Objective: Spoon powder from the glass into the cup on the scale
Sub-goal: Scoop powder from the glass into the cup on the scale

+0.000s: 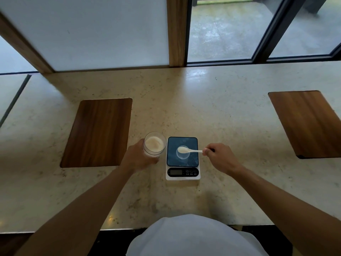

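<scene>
We note a pale stone counter [221, 111] running under a window, with two dark wooden boards lying flat on it: one board [97, 133] at left, the other board [306, 122] well apart at right. Between them, near the counter's front edge, stands a small scale [183, 174] with a dark weighing plate and a white front panel (its display cannot be read).

The left hand [137, 157] is wrapped round the glass [154, 145], its fingers [154, 160] closed on the lower wall. The glass stands just beside the scale's left edge, overlapping the near right corner of the left board, and holds pale powder [154, 143].

The right hand [219, 157] is to the right of the scale, its fingers [205, 150] pinched tight on the end of a white spoon [190, 150]. The spoon lies roughly level, its bowl heaped with powder and poised over the rim of the clear cup [183, 154].

The cup stands upright near the middle of the weighing plate; we cannot tell whether it holds any powder.
</scene>
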Available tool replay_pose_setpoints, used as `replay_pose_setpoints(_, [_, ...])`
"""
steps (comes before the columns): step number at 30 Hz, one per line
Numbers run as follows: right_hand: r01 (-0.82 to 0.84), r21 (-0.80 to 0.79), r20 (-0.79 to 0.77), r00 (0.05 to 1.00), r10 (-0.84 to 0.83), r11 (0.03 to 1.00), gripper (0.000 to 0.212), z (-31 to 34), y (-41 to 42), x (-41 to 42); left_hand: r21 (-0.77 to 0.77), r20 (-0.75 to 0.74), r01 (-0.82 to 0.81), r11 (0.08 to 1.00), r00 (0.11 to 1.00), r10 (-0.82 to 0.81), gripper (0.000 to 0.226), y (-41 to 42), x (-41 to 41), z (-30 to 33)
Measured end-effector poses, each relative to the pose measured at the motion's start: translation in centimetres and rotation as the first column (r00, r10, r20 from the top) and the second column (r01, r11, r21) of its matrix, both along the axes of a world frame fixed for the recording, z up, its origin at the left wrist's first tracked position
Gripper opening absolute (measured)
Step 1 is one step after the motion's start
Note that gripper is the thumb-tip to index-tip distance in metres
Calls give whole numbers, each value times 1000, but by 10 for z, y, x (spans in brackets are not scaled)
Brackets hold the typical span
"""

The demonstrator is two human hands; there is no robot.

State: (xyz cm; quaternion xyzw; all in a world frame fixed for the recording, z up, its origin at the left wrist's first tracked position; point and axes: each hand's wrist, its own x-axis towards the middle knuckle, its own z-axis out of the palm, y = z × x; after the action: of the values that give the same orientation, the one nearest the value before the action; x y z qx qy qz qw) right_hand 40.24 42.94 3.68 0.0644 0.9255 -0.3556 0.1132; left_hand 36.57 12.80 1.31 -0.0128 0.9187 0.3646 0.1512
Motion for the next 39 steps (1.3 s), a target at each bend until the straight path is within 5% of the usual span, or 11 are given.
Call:
replay_pose_setpoints(24, [12, 128, -88, 996, -1, 992, 25, -25, -13, 2, -11, 8, 20, 1000, 1000, -20, 79, -2, 3, 4])
replay_pose_setpoints(39, [-128, 210, -261, 948, 182, 969, 19, -18, -5, 11, -16, -28, 35, 999, 999, -35, 78, 3, 3, 3])
